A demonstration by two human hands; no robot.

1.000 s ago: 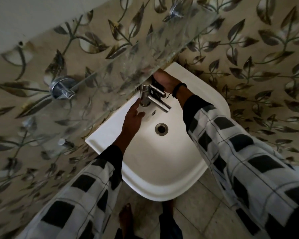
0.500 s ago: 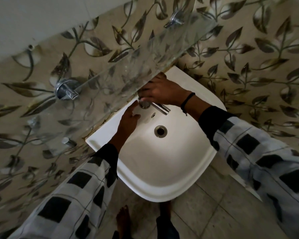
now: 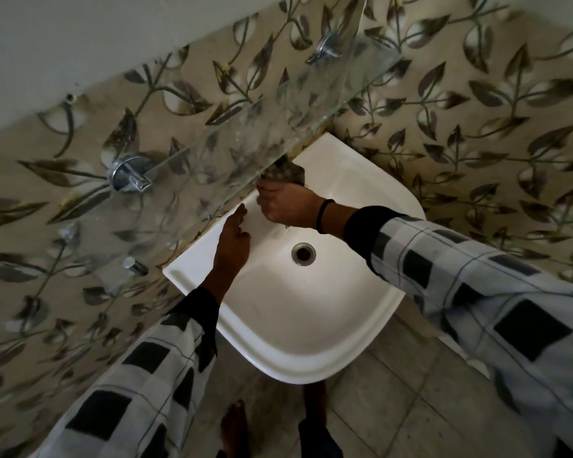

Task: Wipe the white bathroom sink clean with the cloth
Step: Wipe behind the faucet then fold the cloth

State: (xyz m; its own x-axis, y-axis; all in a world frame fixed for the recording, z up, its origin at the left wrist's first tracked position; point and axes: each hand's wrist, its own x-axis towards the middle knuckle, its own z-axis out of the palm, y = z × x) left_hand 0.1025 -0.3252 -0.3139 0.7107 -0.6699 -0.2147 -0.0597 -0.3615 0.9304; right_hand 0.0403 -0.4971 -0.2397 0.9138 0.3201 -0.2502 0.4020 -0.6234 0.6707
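Note:
The white sink [image 3: 315, 328] juts from a leaf-patterned wall, with its round drain [image 3: 303, 253] in the middle of the basin. My right hand [image 3: 288, 204] is at the back of the sink where the tap stands, closed around a dark crumpled cloth [image 3: 283, 171] that sticks out above the fingers. The hand and cloth hide the tap. My left hand [image 3: 234, 241] rests flat on the sink's back left rim, fingers together and pointing at the wall, holding nothing.
A glass shelf [image 3: 212, 153] on chrome brackets [image 3: 128, 178] hangs just above the back of the sink, partly over my right hand. Leaf-patterned tiles cover both walls. Grey floor tiles [image 3: 394, 408] and bare feet [image 3: 235, 428] show below the basin.
My right hand came from behind the tap over its top and now covers it, with the cloth bunched above the fingers. The left hand stayed on the rim.

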